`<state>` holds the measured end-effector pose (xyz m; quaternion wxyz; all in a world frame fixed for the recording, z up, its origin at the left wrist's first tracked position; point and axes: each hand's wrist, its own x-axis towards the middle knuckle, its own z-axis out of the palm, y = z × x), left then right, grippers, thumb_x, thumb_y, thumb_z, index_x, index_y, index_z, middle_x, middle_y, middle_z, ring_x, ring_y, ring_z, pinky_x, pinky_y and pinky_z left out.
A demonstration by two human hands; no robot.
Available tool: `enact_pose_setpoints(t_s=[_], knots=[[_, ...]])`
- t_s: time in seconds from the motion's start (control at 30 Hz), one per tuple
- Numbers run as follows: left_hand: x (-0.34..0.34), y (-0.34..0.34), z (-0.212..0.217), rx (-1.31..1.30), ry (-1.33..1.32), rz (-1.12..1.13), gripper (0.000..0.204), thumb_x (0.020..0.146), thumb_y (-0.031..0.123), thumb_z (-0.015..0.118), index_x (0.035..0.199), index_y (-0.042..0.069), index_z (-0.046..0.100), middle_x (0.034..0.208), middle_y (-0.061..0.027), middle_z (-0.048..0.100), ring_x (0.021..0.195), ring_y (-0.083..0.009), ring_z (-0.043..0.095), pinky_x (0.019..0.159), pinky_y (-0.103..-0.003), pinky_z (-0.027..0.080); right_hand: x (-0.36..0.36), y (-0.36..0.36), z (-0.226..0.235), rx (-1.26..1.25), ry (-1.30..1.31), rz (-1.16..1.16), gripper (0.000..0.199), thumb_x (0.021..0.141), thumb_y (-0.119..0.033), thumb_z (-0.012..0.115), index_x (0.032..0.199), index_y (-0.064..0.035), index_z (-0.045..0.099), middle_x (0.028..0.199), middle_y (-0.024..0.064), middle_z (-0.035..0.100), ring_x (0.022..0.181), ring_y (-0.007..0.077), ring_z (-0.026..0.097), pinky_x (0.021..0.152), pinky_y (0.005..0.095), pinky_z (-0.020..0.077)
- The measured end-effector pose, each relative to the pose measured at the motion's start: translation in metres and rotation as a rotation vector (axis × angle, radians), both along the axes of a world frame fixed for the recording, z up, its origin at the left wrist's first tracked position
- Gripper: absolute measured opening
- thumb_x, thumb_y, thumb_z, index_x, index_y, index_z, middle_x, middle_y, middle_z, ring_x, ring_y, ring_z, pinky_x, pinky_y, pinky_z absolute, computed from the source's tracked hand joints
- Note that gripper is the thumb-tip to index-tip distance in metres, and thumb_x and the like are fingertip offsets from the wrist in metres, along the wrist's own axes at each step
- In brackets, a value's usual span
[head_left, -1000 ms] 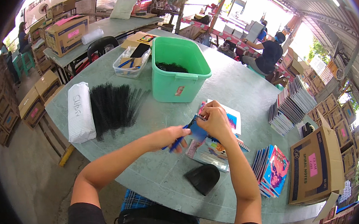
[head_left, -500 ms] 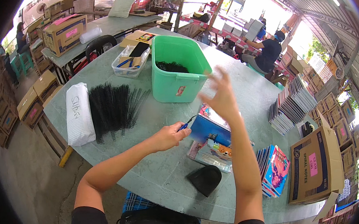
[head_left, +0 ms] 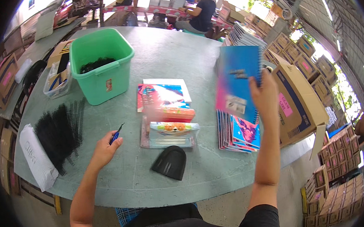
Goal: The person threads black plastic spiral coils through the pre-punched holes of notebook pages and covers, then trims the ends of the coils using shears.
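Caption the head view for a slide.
Right hand lifts a blue spiral notebook over a stack of notebooks; left hand holds a small blue tool.

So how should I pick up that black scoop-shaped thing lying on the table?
The black scoop-shaped plastic piece lies flat on the round grey-green table, nearest the seated person, with bare table around it. Probably come from above and pinch across its narrower upper end, thumb one side, fingers the other; its wide rounded end looks harder to span.
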<state>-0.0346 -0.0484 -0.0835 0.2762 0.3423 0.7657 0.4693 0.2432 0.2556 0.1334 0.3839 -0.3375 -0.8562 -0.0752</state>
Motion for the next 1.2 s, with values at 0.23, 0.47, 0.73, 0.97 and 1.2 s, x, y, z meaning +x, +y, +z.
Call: enact_pose_setpoints(t_s=[0.23, 0.47, 0.73, 0.97, 1.2], knots=[[0.014, 0.038, 0.003, 0.069, 0.181, 0.007, 0.045, 0.085, 0.036, 0.061, 0.112, 0.000, 0.056, 0.084, -0.0129, 0.063, 0.077, -0.0240, 0.058, 0.070, -0.033, 0.045, 0.033, 0.070, -0.030, -0.256, -0.127, -0.341, 0.038, 0.078, -0.019, 0.060, 0.106, 0.0059, 0.057, 0.093, 0.0295, 0.061, 0.087, 0.0419, 0.061, 0.080, 0.0461, 0.0480], [0.005, -0.006, -0.048, -0.222, 0.917, 0.225, 0.047, 0.078, 0.034, 0.065, 0.111, 0.002, 0.058, 0.103, -0.0134, 0.054, 0.099, -0.0320, 0.048, 0.085, -0.044, 0.037, -0.011, 0.087, -0.136, -0.549, -0.596, -0.193, 0.033, 0.084, -0.031, 0.059, 0.094, 0.0006, 0.062, 0.098, 0.0234, 0.063, 0.088, 0.0364, 0.063, 0.075, 0.0445, 0.0497], [0.016, -0.004, -0.048, -0.092, 0.959, 0.251, 0.045, 0.077, 0.032, 0.065, 0.110, 0.002, 0.058, 0.105, -0.0154, 0.051, 0.101, -0.0324, 0.046, 0.087, -0.045, 0.035, -0.166, 0.046, -0.159, -0.079, -0.918, 0.721, 0.057, 0.080, -0.033, 0.067, 0.132, -0.0169, 0.047, 0.130, 0.0098, 0.048, 0.118, 0.0289, 0.048, 0.094, 0.0415, 0.0435], [0.013, -0.001, -0.042, -0.082, 0.916, 0.270, 0.042, 0.076, 0.029, 0.064, 0.107, 0.001, 0.058, 0.102, -0.0145, 0.052, 0.099, -0.0309, 0.047, 0.087, -0.045, 0.035, -0.215, 0.041, -0.190, 0.100, -1.127, 0.881, 0.075, 0.079, -0.038, 0.066, 0.142, -0.0212, 0.030, 0.141, 0.0115, 0.036, 0.126, 0.0354, 0.039, 0.101, 0.0460, 0.0382], [0.012, -0.001, -0.037, -0.088, 0.885, 0.263, 0.043, 0.076, 0.028, 0.065, 0.108, 0.001, 0.057, 0.101, -0.0137, 0.051, 0.099, -0.0306, 0.047, 0.087, -0.045, 0.035, -0.235, 0.050, -0.197, -0.095, -1.044, 0.835, 0.090, 0.068, -0.035, 0.069, 0.144, -0.0128, 0.025, 0.138, 0.0178, 0.039, 0.114, 0.0401, 0.049, 0.092, 0.0465, 0.0469]])
